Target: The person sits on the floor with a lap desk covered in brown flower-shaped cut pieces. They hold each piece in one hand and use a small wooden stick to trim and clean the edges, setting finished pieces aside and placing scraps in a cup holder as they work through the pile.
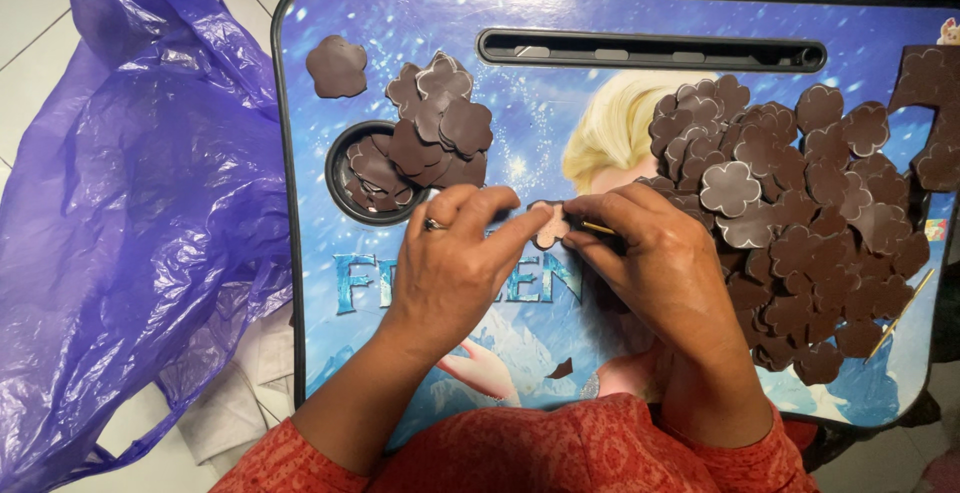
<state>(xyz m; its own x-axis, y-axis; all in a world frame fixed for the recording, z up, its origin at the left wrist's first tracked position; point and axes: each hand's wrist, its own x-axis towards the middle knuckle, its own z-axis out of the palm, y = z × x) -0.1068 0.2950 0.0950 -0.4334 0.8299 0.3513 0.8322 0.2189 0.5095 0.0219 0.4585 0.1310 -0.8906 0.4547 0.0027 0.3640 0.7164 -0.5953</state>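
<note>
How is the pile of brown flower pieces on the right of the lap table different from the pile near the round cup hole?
The right pile is much bigger and spreads wide; the left pile is small and compact. The left pile spills into the cup hole; the right pile lies on the flat top. Both hold dark brown flower-shaped pieces.

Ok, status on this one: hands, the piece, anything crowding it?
Left hand pinning flower cutout on lap tray. Right hand working it with thin stick. Big brown cutout pile alongside right hand.

Home: tile floor, kids' lap desk
</note>
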